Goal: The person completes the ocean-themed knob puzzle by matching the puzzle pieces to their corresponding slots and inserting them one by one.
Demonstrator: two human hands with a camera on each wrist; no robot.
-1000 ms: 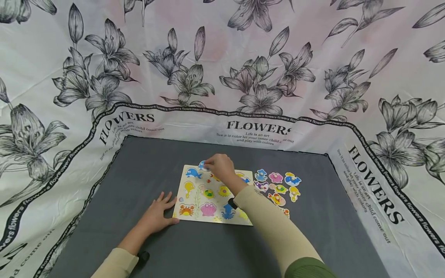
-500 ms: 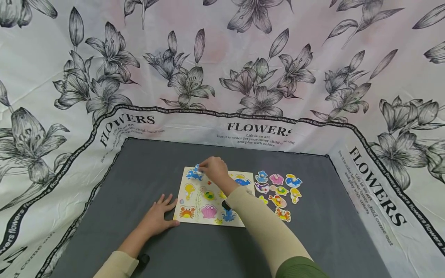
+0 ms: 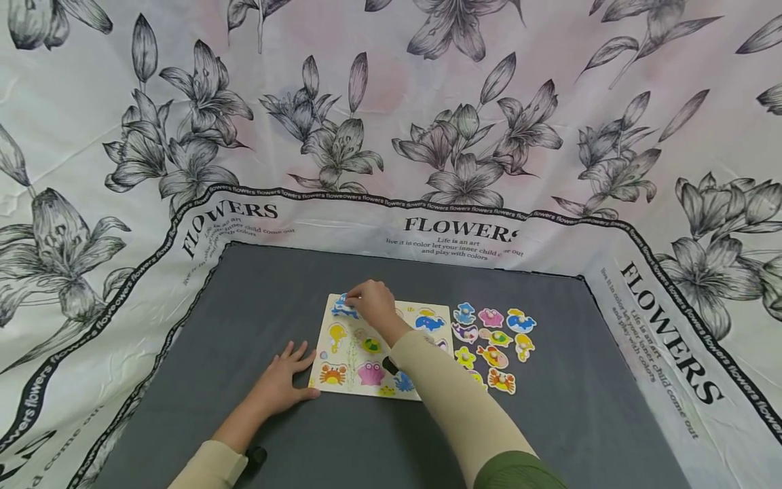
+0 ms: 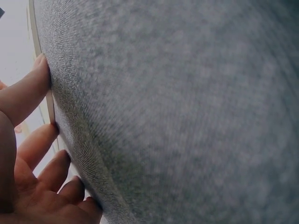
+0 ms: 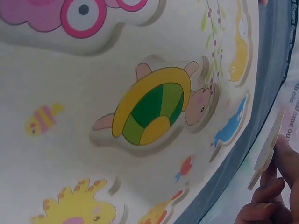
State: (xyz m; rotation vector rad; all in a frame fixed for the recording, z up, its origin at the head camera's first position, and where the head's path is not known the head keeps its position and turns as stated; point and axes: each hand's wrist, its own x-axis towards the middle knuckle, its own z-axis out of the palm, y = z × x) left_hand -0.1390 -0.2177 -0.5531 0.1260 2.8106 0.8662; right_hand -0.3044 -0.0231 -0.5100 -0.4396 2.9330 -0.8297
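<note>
A pale board (image 3: 360, 326) with coloured sea-animal pictures lies on the dark cloth. At its upper left corner the right hand (image 3: 374, 303) pinches a blue piece (image 3: 344, 299) over the blue dolphin picture. In the right wrist view that thin piece (image 5: 267, 150) is held on edge by the fingers of the right hand (image 5: 271, 198), off the board's surface. The left hand (image 3: 281, 380) is spread at the board's left edge, fingertips touching it. Seen from the left wrist, the left hand (image 4: 37, 172) has thumb and fingers along the board edge (image 4: 50, 107).
Several loose animal pieces, among them a pink one (image 3: 491, 317) and an orange crab (image 3: 501, 381), lie right of the board on the dark cloth (image 3: 586, 380). A flower-printed curtain (image 3: 342, 224) stands behind and at the sides.
The right hand has moved left and slightly nearer with the blue piece, from beyond the board's top edge to over its upper left corner. The left hand stays at the board's edge.
</note>
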